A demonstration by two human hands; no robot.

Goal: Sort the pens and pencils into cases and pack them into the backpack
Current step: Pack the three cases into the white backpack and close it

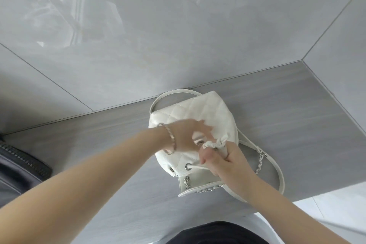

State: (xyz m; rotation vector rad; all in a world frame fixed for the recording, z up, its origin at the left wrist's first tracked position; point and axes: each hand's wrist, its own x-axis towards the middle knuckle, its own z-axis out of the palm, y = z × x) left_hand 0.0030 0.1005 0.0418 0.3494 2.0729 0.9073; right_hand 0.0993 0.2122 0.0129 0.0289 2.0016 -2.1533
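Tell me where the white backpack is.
Head view, right of centre: the white backpack sits on the grey counter near the wall, left hand and right hand at its drawstring top.

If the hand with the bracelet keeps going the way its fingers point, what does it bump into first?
The white backpack. The left hand points to the right across its quilted top and already looks to be touching it, though blur hides the exact contact.
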